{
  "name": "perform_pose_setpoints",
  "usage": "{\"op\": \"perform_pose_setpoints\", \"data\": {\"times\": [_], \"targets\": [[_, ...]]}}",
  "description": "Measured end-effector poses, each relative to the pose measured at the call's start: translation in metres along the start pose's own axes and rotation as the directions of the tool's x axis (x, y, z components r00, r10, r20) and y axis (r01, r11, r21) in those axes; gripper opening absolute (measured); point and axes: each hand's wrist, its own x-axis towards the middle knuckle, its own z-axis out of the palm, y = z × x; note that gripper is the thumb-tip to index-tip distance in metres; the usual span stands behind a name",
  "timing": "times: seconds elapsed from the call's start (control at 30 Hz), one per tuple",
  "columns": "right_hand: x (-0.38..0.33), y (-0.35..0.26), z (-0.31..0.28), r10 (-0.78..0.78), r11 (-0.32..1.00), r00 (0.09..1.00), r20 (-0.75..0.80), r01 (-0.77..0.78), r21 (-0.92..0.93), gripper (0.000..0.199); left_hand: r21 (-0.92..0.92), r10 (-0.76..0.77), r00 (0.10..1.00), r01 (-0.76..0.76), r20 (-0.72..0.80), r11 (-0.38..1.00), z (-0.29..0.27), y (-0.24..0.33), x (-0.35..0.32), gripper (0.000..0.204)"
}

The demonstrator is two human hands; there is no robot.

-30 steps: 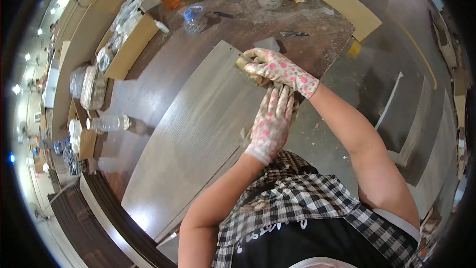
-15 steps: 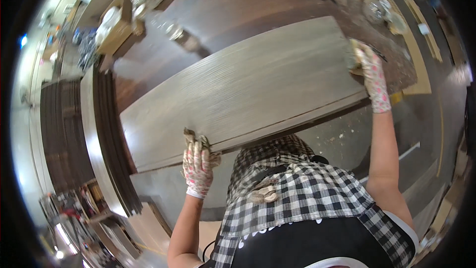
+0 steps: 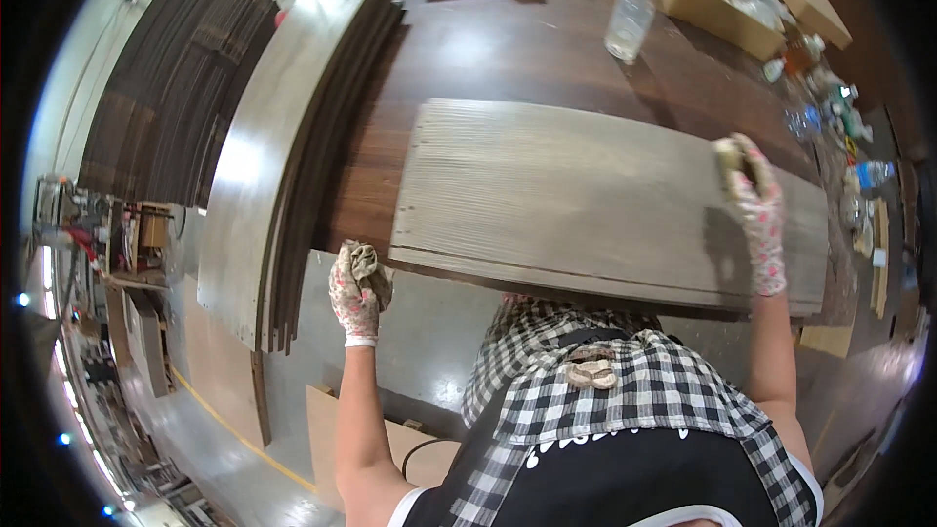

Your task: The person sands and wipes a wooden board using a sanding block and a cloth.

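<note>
A long grey wooden board [image 3: 595,200] lies flat across the dark workbench [image 3: 508,49] at frame centre. The gloved left hand [image 3: 357,295], at the lower left corner of the board, is closed around a crumpled rag [image 3: 369,262]. The gloved right hand [image 3: 752,197] is pressed on the board near its right end, over a small pad. The board is judged stiff, fairly heavy and rough-grained, and best gripped along its long edges near both ends.

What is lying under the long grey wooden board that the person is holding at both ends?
The grey board rests on a dark brown workbench, which shows behind it and at its left. Its near edge overhangs the grey floor. What lies directly beneath the board is covered.
</note>
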Motion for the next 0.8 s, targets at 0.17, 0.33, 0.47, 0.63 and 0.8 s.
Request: {"op": "perform_pose_setpoints", "data": {"times": [0.17,0.33,0.47,0.63,0.8], "targets": [[0.012,-0.122,0.146,-0.290,0.825,0.709,0.643,0.526,-0.208,0.040,-0.214,-0.144,0.990,0.139,-0.008,0.967,0.003,0.033,-0.027,0.047],[-0.015,-0.183,0.257,-0.293,0.712,0.304,0.906,0.702,-0.005,0.039,-0.467,-0.236,0.971,0.225,0.036,0.855,-0.004,0.035,-0.039,0.044],[-0.006,-0.161,0.276,-0.296,0.593,0.196,0.935,0.805,0.019,0.038,-0.474,-0.385,0.919,0.379,0.090,0.795,-0.005,0.044,-0.056,0.042],[-0.011,-0.134,0.264,-0.476,0.481,0.210,0.854,0.875,0.054,0.038,-0.698,-0.555,0.832,0.409,0.020,0.588,0.018,0.048,-0.091,0.042],[-0.025,-0.159,0.259,-0.339,0.580,0.105,0.935,0.805,0.120,0.041,-0.808,-0.614,0.788,0.342,-0.032,0.480,-0.008,0.069,-0.055,0.041]]}}
